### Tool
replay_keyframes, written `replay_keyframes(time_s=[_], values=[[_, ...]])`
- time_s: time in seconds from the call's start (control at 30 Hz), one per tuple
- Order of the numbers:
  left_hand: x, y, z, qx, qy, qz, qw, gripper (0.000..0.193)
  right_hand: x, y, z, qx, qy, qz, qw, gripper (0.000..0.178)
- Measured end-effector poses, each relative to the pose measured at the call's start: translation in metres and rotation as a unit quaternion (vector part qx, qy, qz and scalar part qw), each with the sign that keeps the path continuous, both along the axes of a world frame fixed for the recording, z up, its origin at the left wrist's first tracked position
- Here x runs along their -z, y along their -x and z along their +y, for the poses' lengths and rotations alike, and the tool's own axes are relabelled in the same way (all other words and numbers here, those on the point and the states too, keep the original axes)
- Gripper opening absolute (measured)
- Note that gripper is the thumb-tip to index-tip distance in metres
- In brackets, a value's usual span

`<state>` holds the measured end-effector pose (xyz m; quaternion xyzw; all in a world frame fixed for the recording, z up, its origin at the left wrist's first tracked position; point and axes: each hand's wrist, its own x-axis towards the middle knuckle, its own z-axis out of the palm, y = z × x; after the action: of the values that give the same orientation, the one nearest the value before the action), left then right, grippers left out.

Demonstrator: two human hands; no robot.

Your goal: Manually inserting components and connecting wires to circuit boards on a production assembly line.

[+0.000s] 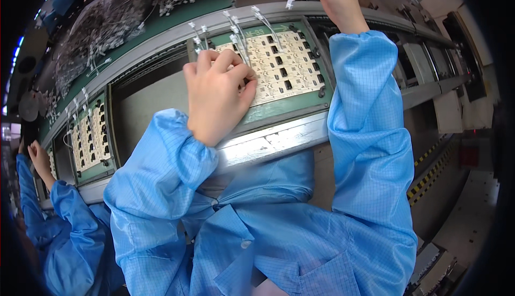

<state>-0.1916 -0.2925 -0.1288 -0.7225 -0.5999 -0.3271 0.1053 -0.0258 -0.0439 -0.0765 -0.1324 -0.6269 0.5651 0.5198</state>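
Note:
My left hand (220,94) is closed, with fingers curled down onto the left part of a cream circuit board panel (292,54). Whatever its fingertips grip is hidden beneath them. Rows of black components sit on the panel, which lies in a green carrier (289,108). Several white connector cables (236,27) rise from the panel's far-left side and lean over the far rail. Beyond the carrier, at the top, my right hand (338,1) pinches a thin cable (291,2); its white connector end hangs below the fingers.
Metal conveyor rails (273,140) run along both sides of the carrier. A large heap of cables (134,17) lies at far left. Further left, a co-worker's hand (40,159) is beside another carrier with a board panel (91,137). Yellow-black tape (429,172) marks the floor at right.

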Motion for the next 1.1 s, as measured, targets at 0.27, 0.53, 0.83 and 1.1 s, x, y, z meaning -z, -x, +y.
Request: replay_keyframes(time_s=[0.27,0.53,0.83,1.1], values=[[-0.001,0.0,-0.003,-0.021,0.056,-0.026,0.998,0.006,0.002,0.02,-0.029,-0.063,-0.069,-0.125,0.988,0.047],[0.002,-0.001,-0.002,-0.03,0.071,-0.041,0.996,0.005,0.003,0.018,-0.029,-0.095,-0.061,-0.135,0.984,0.02],[-0.01,0.005,-0.007,0.039,0.053,0.039,0.997,0.006,-0.008,0.004,-0.041,-0.047,0.002,-0.149,0.988,0.022],[-0.028,0.074,0.041,0.062,0.105,-0.038,0.992,0.028,0.003,-0.054,-0.062,0.092,-0.069,-0.32,0.94,0.023]])
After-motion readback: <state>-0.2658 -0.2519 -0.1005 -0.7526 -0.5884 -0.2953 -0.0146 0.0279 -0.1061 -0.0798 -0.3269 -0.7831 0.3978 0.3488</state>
